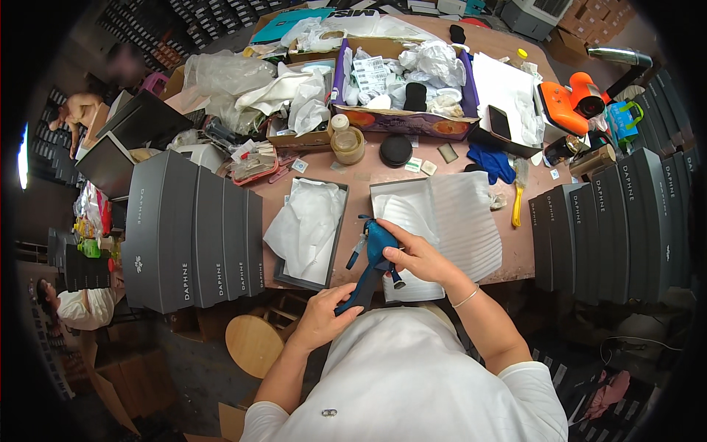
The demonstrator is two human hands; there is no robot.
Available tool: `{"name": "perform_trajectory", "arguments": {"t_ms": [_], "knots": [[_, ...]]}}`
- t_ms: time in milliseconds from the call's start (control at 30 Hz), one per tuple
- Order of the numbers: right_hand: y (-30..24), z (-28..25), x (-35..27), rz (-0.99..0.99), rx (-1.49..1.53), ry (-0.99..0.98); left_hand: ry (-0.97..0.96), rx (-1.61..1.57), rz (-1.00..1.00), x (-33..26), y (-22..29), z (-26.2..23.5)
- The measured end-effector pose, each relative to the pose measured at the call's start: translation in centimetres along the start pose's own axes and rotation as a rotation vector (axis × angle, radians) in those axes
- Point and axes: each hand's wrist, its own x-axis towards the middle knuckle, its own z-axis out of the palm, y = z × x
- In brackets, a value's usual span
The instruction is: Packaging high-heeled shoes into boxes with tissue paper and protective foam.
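The blue sandal (381, 239) is between the two hands, lifted in front of the person's body, near the front edge of the surface (518, 254). The right hand (420, 258) has its thumb and fingers closed around the wider blue part, and the left hand (329, 315) has its fingers curled on the narrow lower end. Whether the left fingertips press hard, I cannot tell.

Beyond the left hand there is a grey shoebox (303, 283) with white tissue paper (305, 225) inside. Ahead of the right hand lies a white foam sheet (468, 228), and farther to its right a brush with a yellow handle (518, 202).

I judge that the sandal is light. The straps look soft and would probably bend or swing freely, while the sole should be stiffer. Its covering may be delicate and could take marks from a hard pinch. The safer hold is therefore around the firm body, one hand at each end, and not by the loose strap ends.
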Motion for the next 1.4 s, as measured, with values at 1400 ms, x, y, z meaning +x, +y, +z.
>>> {"name": "perform_trajectory", "arguments": {"t_ms": [1400], "knots": [[1.1,-1.8,-1.4,0.197,-0.195,-0.941,-0.28,0.7,0.666,5.0,2.1,-2.9]]}}
